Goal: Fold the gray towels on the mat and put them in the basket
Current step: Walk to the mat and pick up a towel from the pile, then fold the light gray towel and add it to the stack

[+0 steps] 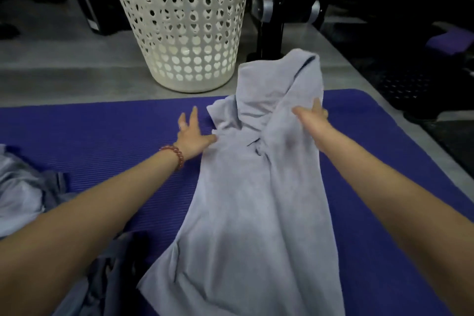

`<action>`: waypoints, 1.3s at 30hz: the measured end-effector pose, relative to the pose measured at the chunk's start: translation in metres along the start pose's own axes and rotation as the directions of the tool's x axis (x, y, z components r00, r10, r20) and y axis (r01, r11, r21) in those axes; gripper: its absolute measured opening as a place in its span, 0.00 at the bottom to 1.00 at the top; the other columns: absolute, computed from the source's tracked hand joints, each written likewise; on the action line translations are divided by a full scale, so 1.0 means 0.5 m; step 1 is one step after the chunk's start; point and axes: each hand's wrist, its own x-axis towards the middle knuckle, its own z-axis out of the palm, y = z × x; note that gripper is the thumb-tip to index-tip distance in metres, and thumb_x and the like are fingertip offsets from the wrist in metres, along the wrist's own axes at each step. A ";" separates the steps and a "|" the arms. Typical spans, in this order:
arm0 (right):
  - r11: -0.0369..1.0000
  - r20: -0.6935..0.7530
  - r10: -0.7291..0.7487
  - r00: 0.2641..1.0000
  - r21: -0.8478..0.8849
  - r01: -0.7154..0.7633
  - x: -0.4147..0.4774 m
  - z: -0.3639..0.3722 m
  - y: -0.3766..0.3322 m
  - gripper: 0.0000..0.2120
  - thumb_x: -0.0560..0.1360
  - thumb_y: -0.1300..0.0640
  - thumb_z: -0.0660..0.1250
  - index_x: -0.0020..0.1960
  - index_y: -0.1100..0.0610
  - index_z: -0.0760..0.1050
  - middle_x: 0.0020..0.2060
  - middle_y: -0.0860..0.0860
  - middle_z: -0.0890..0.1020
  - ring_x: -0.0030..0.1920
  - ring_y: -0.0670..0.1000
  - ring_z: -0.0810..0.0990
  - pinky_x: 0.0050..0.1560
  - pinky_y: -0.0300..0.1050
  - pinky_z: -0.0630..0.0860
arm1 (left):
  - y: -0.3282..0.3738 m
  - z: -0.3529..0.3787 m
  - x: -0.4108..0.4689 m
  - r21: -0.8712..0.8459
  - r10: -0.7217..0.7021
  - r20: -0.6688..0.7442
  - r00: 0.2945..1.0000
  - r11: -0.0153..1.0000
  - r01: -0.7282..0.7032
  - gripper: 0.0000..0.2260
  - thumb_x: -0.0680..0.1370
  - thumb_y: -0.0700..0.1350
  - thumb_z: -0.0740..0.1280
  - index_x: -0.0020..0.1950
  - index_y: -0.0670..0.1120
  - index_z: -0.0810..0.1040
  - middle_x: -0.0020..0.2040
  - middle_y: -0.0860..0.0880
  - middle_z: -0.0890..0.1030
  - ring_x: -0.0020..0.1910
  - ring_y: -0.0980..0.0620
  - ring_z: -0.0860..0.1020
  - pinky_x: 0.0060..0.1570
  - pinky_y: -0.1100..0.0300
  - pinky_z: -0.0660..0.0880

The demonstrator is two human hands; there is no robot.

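Head view: a purple ribbed mat (102, 131) spreads across the gray floor (51, 67) in front of you, and on it lies the gray towel (246, 200) you are working on. It runs lengthwise away from you, from the bottom of the frame toward the mat's far edge. Its near part lies fairly flat, while its far end is bunched and rises in a crumpled peak above the mat. A white plastic basket (184, 33), upright and pierced with heart-shaped holes, stands on the floor just past the mat's far edge, to the left of that raised end and apart from it. More gray cloth (20, 187) lies heaped at the mat's left side and under your left forearm. Your left hand (191, 133) reaches out low over the mat with its fingers straight and fanned wide; it grips nothing, and only the thumb tip meets the towel's left edge. Your right hand (311, 115) is up against the bunched far end, thumb and fingers stretched apart with cloth in the fork between them; you cannot tell whether it has a hold on the fabric. A reddish bead bracelet (175, 155) circles your left wrist.
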 end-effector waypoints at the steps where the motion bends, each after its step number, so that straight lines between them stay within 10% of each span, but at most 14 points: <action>1: 0.997 0.016 0.051 0.999 -0.055 -0.050 -0.011 0.008 0.016 0.32 0.78 0.52 0.61 0.77 0.53 0.50 0.74 0.56 0.55 0.71 0.57 0.62 0.67 0.49 0.63 | -0.015 0.005 -0.010 0.066 -0.067 0.016 0.998 0.996 0.066 0.37 0.76 0.50 0.67 0.77 0.49 0.46 0.76 0.43 0.42 0.74 0.40 0.56 0.69 0.51 0.59; 7: 0.762 0.377 -0.004 0.926 -0.599 0.247 -0.221 0.011 0.216 0.32 0.75 0.52 0.66 0.74 0.54 0.55 0.71 0.53 0.54 0.71 0.55 0.57 0.69 0.48 0.61 | -0.143 0.085 -0.222 0.457 0.026 0.223 0.975 0.880 -0.128 0.31 0.75 0.55 0.66 0.74 0.50 0.56 0.72 0.44 0.55 0.67 0.41 0.65 0.65 0.46 0.64; 17: 0.811 -0.020 0.268 0.963 -0.535 -0.237 -0.497 -0.032 0.380 0.34 0.71 0.51 0.71 0.69 0.61 0.59 0.65 0.59 0.60 0.66 0.58 0.60 0.62 0.48 0.64 | -0.234 0.077 -0.400 0.259 -0.003 0.187 0.982 0.965 -0.046 0.12 0.73 0.44 0.62 0.56 0.48 0.67 0.50 0.46 0.69 0.48 0.44 0.72 0.50 0.50 0.69; 23: 0.754 -0.014 0.442 0.897 -0.536 -0.380 -0.529 -0.040 0.396 0.29 0.72 0.48 0.67 0.66 0.61 0.63 0.63 0.59 0.69 0.66 0.61 0.66 0.63 0.52 0.65 | -0.259 0.061 -0.410 0.383 0.006 0.291 0.957 0.916 -0.122 0.17 0.71 0.39 0.64 0.60 0.47 0.71 0.52 0.46 0.71 0.53 0.44 0.73 0.53 0.51 0.71; 26: 0.737 0.026 0.470 0.883 -0.561 -0.376 -0.534 -0.053 0.395 0.21 0.67 0.42 0.65 0.50 0.58 0.70 0.54 0.59 0.73 0.61 0.61 0.70 0.59 0.53 0.69 | -0.257 0.050 -0.415 0.302 0.012 0.267 0.964 0.949 -0.095 0.16 0.71 0.48 0.65 0.58 0.47 0.73 0.54 0.47 0.73 0.52 0.48 0.73 0.52 0.57 0.68; 29: 0.691 0.080 0.539 0.838 -0.612 -0.386 -0.544 -0.059 0.399 0.18 0.71 0.45 0.68 0.53 0.58 0.73 0.58 0.57 0.67 0.62 0.58 0.67 0.62 0.52 0.67 | -0.252 0.037 -0.427 0.118 0.038 0.194 0.980 0.991 -0.062 0.18 0.67 0.55 0.56 0.53 0.53 0.74 0.52 0.47 0.75 0.50 0.50 0.74 0.53 0.55 0.69; 33: 0.861 0.082 0.442 0.893 -0.318 -0.397 -0.586 -0.057 0.402 0.27 0.70 0.46 0.72 0.61 0.55 0.63 0.57 0.49 0.63 0.56 0.48 0.66 0.58 0.45 0.66 | -0.268 0.017 -0.434 0.094 0.103 0.220 0.970 0.988 -0.126 0.19 0.65 0.44 0.55 0.49 0.65 0.71 0.51 0.48 0.74 0.49 0.51 0.73 0.52 0.57 0.69; 39: 0.947 0.007 0.315 0.949 -0.064 -0.314 -0.621 -0.066 0.429 0.22 0.75 0.57 0.68 0.63 0.52 0.62 0.35 0.50 0.71 0.37 0.48 0.72 0.40 0.38 0.68 | -0.283 0.016 -0.437 0.205 0.241 0.146 0.960 0.941 -0.267 0.16 0.75 0.34 0.61 0.60 0.46 0.73 0.51 0.48 0.72 0.48 0.53 0.72 0.51 0.57 0.69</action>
